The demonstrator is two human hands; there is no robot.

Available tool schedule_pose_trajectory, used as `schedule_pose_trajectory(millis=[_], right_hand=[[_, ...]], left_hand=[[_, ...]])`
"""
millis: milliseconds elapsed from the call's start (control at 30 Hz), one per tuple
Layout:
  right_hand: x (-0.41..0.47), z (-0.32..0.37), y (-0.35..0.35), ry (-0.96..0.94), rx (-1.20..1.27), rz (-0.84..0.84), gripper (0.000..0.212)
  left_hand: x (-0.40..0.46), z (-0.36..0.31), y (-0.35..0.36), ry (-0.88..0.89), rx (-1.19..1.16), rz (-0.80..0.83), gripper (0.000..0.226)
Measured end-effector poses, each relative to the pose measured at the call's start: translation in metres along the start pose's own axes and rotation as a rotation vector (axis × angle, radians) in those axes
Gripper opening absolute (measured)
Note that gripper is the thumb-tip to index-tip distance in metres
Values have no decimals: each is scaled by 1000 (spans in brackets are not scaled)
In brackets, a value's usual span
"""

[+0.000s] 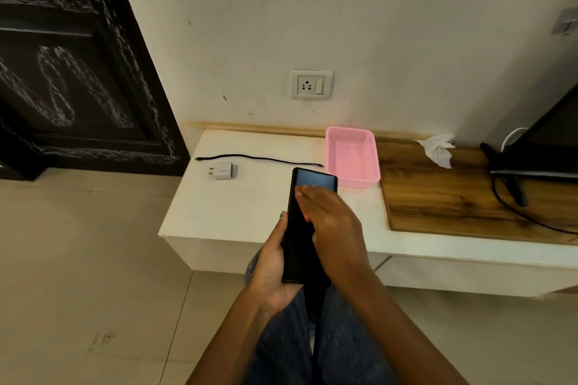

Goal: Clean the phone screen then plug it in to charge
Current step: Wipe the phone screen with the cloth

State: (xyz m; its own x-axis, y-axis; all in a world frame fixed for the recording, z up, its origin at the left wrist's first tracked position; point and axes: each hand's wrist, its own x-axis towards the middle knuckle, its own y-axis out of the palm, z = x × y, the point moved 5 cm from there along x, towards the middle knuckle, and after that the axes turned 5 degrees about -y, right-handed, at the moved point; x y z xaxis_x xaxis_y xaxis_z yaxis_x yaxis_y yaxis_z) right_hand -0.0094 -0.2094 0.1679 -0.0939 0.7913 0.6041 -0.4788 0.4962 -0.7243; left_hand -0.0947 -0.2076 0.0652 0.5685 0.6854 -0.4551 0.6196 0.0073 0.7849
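A low white worktop carries a black cable, a white charger just beside it, a pink basket, and a wooden board bearing a crumpled tissue.

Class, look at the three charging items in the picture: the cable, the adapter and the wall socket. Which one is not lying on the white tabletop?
The wall socket. It is fixed to the wall above the table, while the black cable and white adapter both lie on the white tabletop.

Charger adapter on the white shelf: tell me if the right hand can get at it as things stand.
Probably yes. The charger adapter lies in the open beside the black cable, nothing over it. The right hand lies flat on the phone and holds nothing, so it could reach across.
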Motion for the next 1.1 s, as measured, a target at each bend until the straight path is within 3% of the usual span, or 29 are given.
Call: schedule_pose_trajectory(millis=[133, 267, 400, 600, 700, 867, 1033, 1100], right_hand=[[22, -1, 7, 20, 9, 154, 39], [0, 3, 2, -68, -43, 97, 36], [-36, 10, 9, -87, 54, 205, 49], [0, -14, 0, -41, -66, 118, 32], [13, -27, 0, 23, -32, 137, 42], [-13, -13, 2, -37, -12, 145, 50], [-34, -3, 5, -99, -9, 194, 36], [-21, -11, 1, -11, 41, 157, 29]], left_hand=[[1, 5, 3, -5, 9, 47, 49], [0, 3, -4, 2, 8, 40, 51], [0, -1, -9, 11, 16, 27, 54], [2, 5, 5, -19, 1, 56, 52], [2, 7, 7, -28, -2, 72, 55], [2, 1, -5, -5, -9, 38, 59], [-1, 0, -8, 11, -24, 14, 62], [0, 1, -2, -1, -48, 28, 62]])
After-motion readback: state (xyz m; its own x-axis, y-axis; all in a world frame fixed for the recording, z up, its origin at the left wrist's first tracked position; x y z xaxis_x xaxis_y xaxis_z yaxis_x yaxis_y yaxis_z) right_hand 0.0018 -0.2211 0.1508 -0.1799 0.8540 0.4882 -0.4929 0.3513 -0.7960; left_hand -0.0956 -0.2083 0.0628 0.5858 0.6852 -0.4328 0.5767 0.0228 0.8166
